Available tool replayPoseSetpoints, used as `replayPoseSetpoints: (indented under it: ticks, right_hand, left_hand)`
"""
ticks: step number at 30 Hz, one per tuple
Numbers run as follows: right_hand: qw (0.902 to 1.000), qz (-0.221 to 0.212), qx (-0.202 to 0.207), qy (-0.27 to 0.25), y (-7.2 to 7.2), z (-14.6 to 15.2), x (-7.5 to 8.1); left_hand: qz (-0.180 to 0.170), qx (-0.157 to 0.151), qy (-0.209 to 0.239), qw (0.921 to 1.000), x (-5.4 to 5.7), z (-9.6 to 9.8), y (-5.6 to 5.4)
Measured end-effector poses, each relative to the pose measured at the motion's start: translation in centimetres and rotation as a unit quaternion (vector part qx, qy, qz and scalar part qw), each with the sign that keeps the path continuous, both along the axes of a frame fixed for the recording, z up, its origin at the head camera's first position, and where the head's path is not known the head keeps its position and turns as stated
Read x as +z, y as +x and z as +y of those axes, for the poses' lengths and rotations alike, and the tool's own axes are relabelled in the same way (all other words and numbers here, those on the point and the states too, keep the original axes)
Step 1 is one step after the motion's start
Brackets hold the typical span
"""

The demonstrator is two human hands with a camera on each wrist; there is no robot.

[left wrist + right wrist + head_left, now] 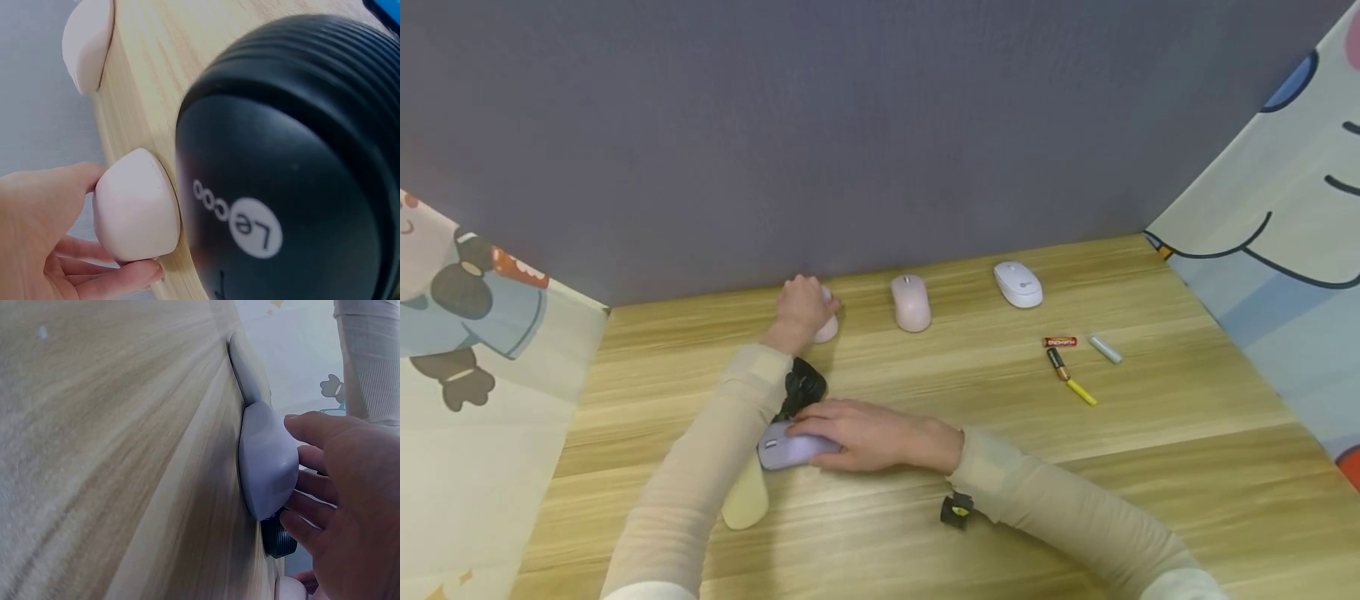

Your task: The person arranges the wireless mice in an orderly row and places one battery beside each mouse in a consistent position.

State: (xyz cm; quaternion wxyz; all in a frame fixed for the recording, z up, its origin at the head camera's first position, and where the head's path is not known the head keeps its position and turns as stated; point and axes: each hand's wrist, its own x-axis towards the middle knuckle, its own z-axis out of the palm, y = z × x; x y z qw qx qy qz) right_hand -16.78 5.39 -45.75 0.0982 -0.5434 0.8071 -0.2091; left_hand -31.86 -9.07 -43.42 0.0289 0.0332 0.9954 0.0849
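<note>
At the table's far side my left hand (pixel 802 307) grips a pale pink mouse (pixel 139 209), thumb on one side and fingers on the other. My right hand (pixel 872 435) lies over a lavender mouse (pixel 788 446) with loosely bent fingers. In the right wrist view its thumb and fingers are spread along the top of that mouse. Between the hands is a black rounded thing (pixel 281 187) with ribbed sides and Lecoo printed on it. A pale yellow mouse (pixel 747 500) touches the lavender one, partly behind my left forearm.
Another pink mouse (pixel 912 303) and a white mouse (pixel 1018 284) stand along the back, near the grey wall (pixel 880 142). Several batteries lie loose at the right, among them a red battery (pixel 1060 342) and a yellow battery (pixel 1082 392). Printed panels flank the wooden table (pixel 1000 375).
</note>
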Motion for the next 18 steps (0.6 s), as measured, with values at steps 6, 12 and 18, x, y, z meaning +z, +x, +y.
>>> replayPoseSetpoints:
  ticks: [6, 12, 18]
  right_hand:
    - [0.9999, -0.009, -0.003, 0.003, 0.05, -0.06, 0.01]
    - [1.0000, -0.003, 0.002, -0.009, -0.06, -0.10, -0.01]
    - [1.0000, 0.000, 0.004, -0.009, -0.01, -0.06, 0.16]
  left_hand:
    - [-0.003, -0.001, 0.002, 1.0000, 0.07, -0.09, 0.16]
    - [0.002, -0.005, 0.002, 1.0000, 0.15, -0.12, 0.24]
    - [0.001, -0.010, -0.016, 0.9998, 0.40, -0.08, 0.43]
